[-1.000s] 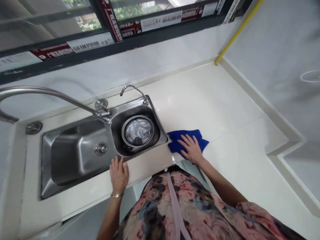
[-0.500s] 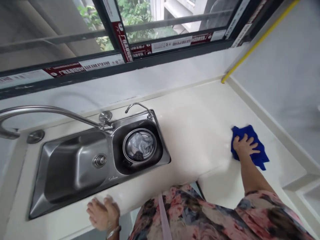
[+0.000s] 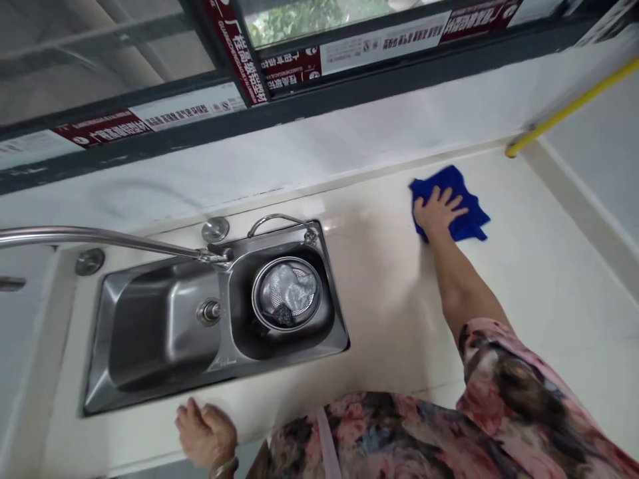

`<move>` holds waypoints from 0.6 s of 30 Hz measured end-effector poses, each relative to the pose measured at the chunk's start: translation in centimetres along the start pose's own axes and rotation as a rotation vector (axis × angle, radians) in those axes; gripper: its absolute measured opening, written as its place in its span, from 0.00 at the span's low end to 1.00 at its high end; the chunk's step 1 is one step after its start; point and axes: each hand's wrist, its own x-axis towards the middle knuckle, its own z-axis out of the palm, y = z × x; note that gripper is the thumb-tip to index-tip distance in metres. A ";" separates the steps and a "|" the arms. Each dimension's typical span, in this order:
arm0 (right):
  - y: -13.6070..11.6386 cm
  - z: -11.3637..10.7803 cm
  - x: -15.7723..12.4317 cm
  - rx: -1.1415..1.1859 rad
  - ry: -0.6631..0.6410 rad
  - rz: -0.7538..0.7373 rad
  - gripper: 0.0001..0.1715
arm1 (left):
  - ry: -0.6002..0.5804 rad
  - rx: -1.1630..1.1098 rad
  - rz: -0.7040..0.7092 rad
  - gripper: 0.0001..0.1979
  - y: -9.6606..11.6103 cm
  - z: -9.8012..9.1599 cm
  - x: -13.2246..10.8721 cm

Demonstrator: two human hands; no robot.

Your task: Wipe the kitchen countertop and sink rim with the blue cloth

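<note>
My right hand [image 3: 439, 211] lies flat, fingers spread, on a blue cloth [image 3: 474, 216] near the back of the white countertop [image 3: 384, 299]. The cloth is spread out under the palm, its corners showing around the hand. At the front edge of the counter, below the sink, my left hand [image 3: 206, 431] rests with nothing in it, fingers loosely bent and a little apart. The double steel sink [image 3: 224, 356] lies between the hands. In its right basin sits a round metal colander [image 3: 259, 313] holding a crumpled clear plastic bag [image 3: 297, 293] and something small and dark.
A tall curved faucet [image 3: 124, 241] reaches over the left basin; a small thin tap [image 3: 279, 217] stands at the sink's back right corner. Two round metal caps [image 3: 215, 229] sit behind the sink. A yellow pipe [image 3: 574, 108] comes down at the back right. Window frame [image 3: 200, 130] runs above.
My right hand has slid the blue cloth back toward the wall and leftward across the counter. The left hand stays at the front edge. My view has shifted somewhat.
</note>
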 end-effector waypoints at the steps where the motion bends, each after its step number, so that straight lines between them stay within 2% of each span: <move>1: -3.0 1.2 -0.6 -0.036 -0.021 -0.070 0.51 | 0.003 0.003 -0.004 0.36 -0.2 0.0 0.1; 3: -8.6 3.3 -2.7 -0.078 -0.059 -0.248 0.48 | 0.016 0.006 -0.009 0.36 -0.4 0.1 0.2; 5: -13.1 4.9 -5.7 -0.069 -0.104 -0.408 0.44 | 0.032 0.004 -0.012 0.36 -0.5 0.2 0.3; 8: -17.0 5.8 -10.0 0.001 -0.167 -0.628 0.38 | 0.044 -0.011 -0.006 0.36 -0.5 0.3 0.3; 10: -17.3 5.6 -12.2 0.033 -0.205 -0.752 0.36 | 0.049 -0.031 -0.009 0.38 -0.4 0.3 0.1; 12: -16.4 4.9 -13.8 0.037 -0.236 -0.834 0.36 | 0.063 -0.054 -0.030 0.38 0.0 0.3 -0.2; 18: -10.3 1.8 -19.4 0.005 -0.354 -1.110 0.36 | 0.136 -0.130 -0.071 0.34 0.9 0.7 -1.1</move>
